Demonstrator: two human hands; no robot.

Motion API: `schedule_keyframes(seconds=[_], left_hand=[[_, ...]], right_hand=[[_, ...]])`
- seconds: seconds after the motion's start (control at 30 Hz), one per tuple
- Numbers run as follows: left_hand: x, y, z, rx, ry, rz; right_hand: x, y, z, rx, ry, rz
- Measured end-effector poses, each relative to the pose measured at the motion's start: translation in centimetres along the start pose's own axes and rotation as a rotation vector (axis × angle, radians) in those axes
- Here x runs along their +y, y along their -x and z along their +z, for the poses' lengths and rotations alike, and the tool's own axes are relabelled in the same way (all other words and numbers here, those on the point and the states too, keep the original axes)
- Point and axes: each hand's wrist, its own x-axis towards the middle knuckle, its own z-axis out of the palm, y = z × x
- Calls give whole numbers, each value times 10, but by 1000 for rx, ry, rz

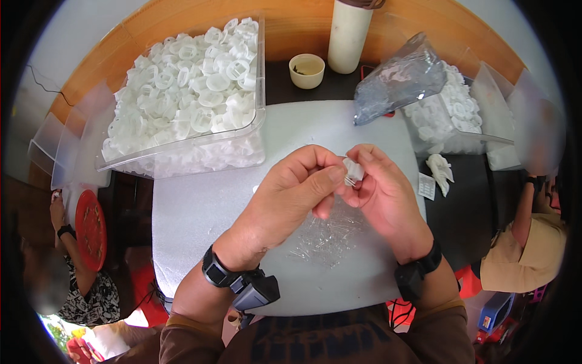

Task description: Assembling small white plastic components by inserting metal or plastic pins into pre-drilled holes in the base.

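Observation:
In front of me, above the grey-white mat (200,242), both my hands meet over one small white plastic part (354,170). My right hand (385,194) pinches it between thumb and fingertips. My left hand (297,188) is closed in a pinch against its left side, with thin metal pins (350,181) showing at those fingertips. Its curled fingers hide how far the pins go into the part. Below the hands lies a loose pile of thin metal pins (324,242), partly covered by my left hand.
A large transparent bin (182,155) heaped with white plastic rings stands far left; a smaller bin (458,142) is at right, beside a grey plastic bag (397,79). Behind are a cup (307,71) and a white flask (350,36). Other people sit at both sides, one near a red tray (91,230).

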Motion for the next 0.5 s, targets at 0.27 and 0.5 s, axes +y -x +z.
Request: schedule_keyframes(seconds=[0.27, 0.5], left_hand=[[-3, -6, -3, 115, 79, -25], [-4, 0, -8, -101, 203, 51]], right_hand=[[-4, 2, 2, -77, -88, 24], [-3, 6, -4, -160, -94, -1]])
